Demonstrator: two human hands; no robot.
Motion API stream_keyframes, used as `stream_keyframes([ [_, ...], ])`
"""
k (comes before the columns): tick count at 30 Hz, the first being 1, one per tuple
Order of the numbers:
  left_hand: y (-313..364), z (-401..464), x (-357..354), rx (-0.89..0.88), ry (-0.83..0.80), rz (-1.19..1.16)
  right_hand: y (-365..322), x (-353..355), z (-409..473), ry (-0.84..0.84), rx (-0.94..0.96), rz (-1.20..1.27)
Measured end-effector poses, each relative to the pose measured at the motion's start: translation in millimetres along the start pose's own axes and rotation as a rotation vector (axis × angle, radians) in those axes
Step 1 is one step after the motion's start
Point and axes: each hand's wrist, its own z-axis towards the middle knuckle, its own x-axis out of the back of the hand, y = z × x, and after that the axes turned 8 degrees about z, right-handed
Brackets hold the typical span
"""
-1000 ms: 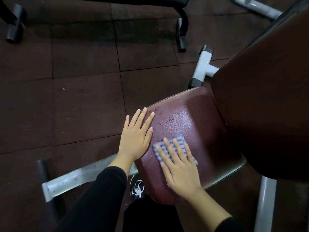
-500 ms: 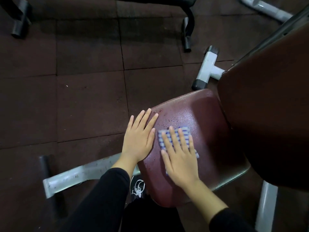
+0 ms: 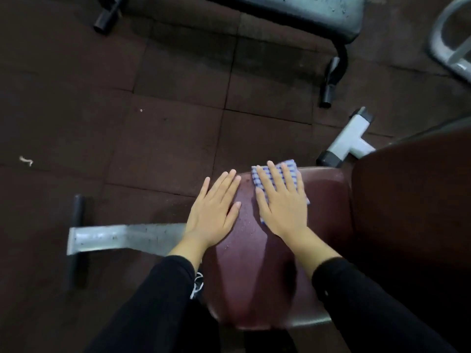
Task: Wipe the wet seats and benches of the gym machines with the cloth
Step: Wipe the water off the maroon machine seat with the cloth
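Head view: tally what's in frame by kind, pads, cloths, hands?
Maroon pads: 2, the seat and the backrest
Grey bench pad: 1
Checked cloth: 1, under the right hand
Hands: 2, left hand, right hand
Total: 6

Both arms reached forward from the bottom of the view, clad in black sleeves that ended at the wrists. The left hand lay flat, palm down, its fingers straight and close together, the thumb spread out to the right. The right hand was just beside it, also flat and palm down, its fingers straight and slightly spread, pointing away from the body. The two hands lay apart, roughly parallel.
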Motion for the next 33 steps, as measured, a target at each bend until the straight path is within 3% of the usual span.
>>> stream_keyframes([
  [4,26.5,-37.2,-2.2,0.441,0.064,-0.169,-1.9,1.6,14.6,-0.038,0.127,-0.005],
  [10,71.3,-95.5,-6.5,0.830,0.064,-0.421,4.6,3.1,14.7,-0.006,0.212,-0.022],
  [14,78.1,-102.4,-15.2,0.908,0.111,-0.549,0.8,2.0,15.0,0.006,0.190,0.006],
  [19,78.1,-101.4,-19.8,0.902,0.150,-0.501,-9.2,1.4,33.0,-0.024,0.267,-0.014],
  [22,79.2,-103.5,-24.0,0.898,0.163,-0.483,-42.0,-3.3,51.6,-0.089,0.405,-0.022],
  [26,78.4,-102.9,-26.1,0.888,0.176,-0.492,-78.3,-17.2,39.2,-0.171,0.741,-0.079],
  [30,77.4,-103.9,-24.0,0.884,0.163,-0.498,-42.4,-7.0,12.4,-0.177,0.884,-0.053],
  [33,77.9,-102.7,-22.0,0.887,0.151,-0.502,-3.9,6.9,25.7,-0.167,0.790,-0.070],
])
